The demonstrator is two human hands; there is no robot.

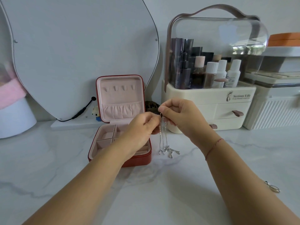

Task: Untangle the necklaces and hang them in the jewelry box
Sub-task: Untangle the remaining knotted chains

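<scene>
Careful, your left hand (142, 125) and right hand (180, 114) are both pinched on the top of the silver necklaces (163, 137), fingertips close together just right of the open red jewelry box (141, 159); the chains hang straight down between your hands and their pendants (168, 151) lie in a small heap on the marble countertop (162, 192), just beside the box's near right corner; the strands run so close together that I cannot tell how many there are or where they cross; that is the main risk, since pulling your hands apart while the heap is knotted would likely cinch the tangle tighter or strain a thin link; a loose pinch is the other danger, because a fine chain can slip out and drop back into the heap, knotting again; lifting too quickly could swing the pendants against the box wall or catch them on its rim; the four hooks (120, 88) in the upright lid are bare and sit far from your hands, above the gathered pocket (121, 109), so a reach across the compartments with several strands dangling could snag them on the dividers; mind too the cosmetic organizer (207, 98) close behind your right hand, and the separate silver piece (273, 187) lying near your right forearm, which a sweep of the arm might knock away.
</scene>
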